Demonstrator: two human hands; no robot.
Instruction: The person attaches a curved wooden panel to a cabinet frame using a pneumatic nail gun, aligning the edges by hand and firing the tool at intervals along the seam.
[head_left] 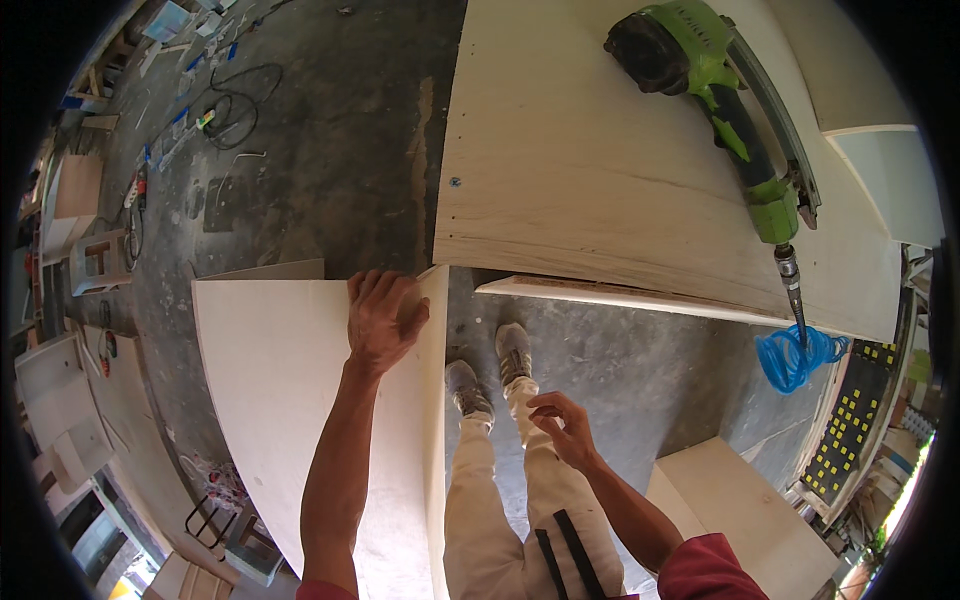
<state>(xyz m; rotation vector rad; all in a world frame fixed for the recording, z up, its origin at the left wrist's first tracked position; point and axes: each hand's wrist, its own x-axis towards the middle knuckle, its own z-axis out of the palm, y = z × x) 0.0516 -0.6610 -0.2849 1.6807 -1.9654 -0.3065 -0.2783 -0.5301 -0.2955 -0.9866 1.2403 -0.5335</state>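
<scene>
My left hand [385, 318] grips the far edge of a pale wooden panel [290, 390], its fingers bent over the rim and the thumb to the right. The fingertips are hidden behind that edge. My right hand [563, 428] hangs above my right thigh, fingers loosely bent and apart, with nothing in it. A green and black nail gun [745, 150] lies on a large plywood board [580, 170] at the far right. A blue coiled air hose [795, 357] hangs from its fitting over the board's near edge.
Right of my legs stands a wooden box [750, 500]. Cables [235, 110] and scraps lie on the grey concrete floor [330, 130] at the far left. A small stool [100, 262] and a white cabinet piece [62, 400] stand along the left side.
</scene>
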